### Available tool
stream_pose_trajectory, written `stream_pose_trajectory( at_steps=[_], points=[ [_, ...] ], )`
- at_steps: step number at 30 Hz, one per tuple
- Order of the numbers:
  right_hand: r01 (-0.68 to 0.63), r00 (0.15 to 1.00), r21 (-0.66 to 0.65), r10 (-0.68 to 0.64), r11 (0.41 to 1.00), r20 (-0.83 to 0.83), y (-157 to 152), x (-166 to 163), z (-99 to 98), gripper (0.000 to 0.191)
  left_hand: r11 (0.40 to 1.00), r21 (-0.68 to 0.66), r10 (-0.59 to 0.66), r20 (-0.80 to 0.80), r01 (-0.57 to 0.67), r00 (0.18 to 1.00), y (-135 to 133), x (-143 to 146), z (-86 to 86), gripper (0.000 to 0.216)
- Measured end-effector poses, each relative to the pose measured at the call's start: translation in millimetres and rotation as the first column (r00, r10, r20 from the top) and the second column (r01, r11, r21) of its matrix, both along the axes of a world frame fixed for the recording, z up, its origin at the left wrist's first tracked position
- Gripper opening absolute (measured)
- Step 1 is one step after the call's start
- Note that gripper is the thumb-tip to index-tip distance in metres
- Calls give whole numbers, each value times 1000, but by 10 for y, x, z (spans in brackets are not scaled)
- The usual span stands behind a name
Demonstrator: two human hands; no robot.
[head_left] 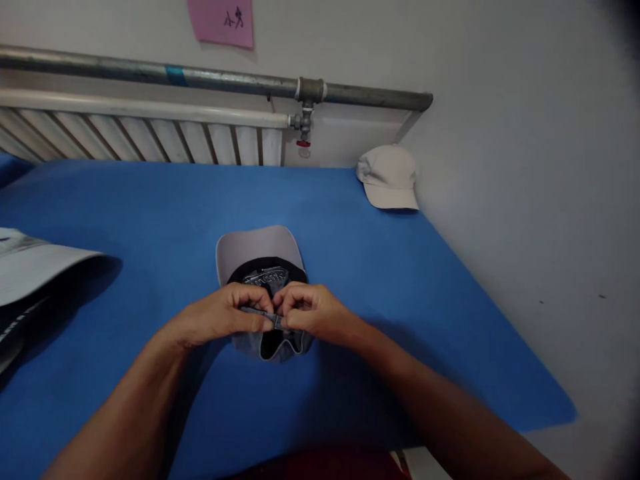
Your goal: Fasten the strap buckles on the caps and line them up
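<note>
The step in hand seems to be fine finger work on the back strap [277, 321] of a grey cap [260, 252], which lies in the centre of the frame, on the blue table [360, 267], with its brim toward the top. The left hand [235, 312] and the right hand [317, 310] are close together, each pinching the strap between thumb and fingers; whether it is fastened, I cannot tell. The next move, in my judgement, calls for a light, exact pinch – both sides of the strap held level. Counting now: two hands, one cap under them, one white cap [389, 175] at the upper right, and stacked caps [45, 263] at the left edge – at least two, it seems, but the frame cuts them. Above are one pink note [221, 22], one radiator [190, 140] and one red valve handle [303, 143].
</note>
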State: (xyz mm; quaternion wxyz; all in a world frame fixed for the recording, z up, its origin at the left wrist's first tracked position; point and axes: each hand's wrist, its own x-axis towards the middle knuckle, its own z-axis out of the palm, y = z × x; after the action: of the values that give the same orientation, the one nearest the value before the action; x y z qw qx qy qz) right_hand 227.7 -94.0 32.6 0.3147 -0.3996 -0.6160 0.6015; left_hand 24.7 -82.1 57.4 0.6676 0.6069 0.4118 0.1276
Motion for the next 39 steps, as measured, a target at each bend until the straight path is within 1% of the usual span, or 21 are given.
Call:
stream_pose_trajectory(
  at_steps=[4,6,12,17,20,22,24,26,28,30,31,33,36,39],
  points=[
    [19,999,52,-22,998,49,-23,-14,19,15,999,23,-27,-16,27,999,5,-19,-22,16],
    [27,999,47,-29,999,43,-35,-23,31,15,999,36,-30,-26,31,999,6,-21,-27,16],
    [3,1000,13,-3,1000,-25,-35,-21,31,12,999,30,-14,-42,16,999,9,-11,-35,17],
    [-56,996,9,57,998,-67,-19,-12,15,11,1000,11,-11,-35,12,999,10,1,-18,18],
    [-40,990,-33,35,999,-135,-19,-21,2,11,1000,12,5,-29,-4,1000,14,-9,-9,18],
    [-13,988,-24,9,1000,-155,-23,-21,4,11,1000,9,19,-14,-18,1000,19,-20,-11,17],
    [7,993,67,0,998,-116,-31,-7,18,10,999,1,48,7,-48,999,22,-27,-16,15],
    [2,1000,250,2,968,-18,-43,13,36,18,996,-11,87,27,-87,996,21,-24,-21,13],
    [-36,997,444,-1,895,83,-56,26,43,26,993,-28,115,41,-114,992,15,-13,-21,13],
    [-73,991,575,-6,815,135,-68,25,30,23,991,-46,125,43,-123,991,6,0,-18,14],
    [-79,990,614,-11,785,142,-71,22,17,21,991,-49,130,43,-128,991,3,6,-16,14],
    [-71,989,652,-33,755,145,-73,14,-12,19,988,-52,150,53,-147,987,-3,12,-11,14],
    [-14,987,659,-97,752,132,-69,15,-36,17,981,-23,196,101,-194,975,-8,10,-10,13],
    [30,985,680,-136,732,103,-71,24,-30,16,981,48,182,123,-189,976,-11,0,-21,9]
  ],
)
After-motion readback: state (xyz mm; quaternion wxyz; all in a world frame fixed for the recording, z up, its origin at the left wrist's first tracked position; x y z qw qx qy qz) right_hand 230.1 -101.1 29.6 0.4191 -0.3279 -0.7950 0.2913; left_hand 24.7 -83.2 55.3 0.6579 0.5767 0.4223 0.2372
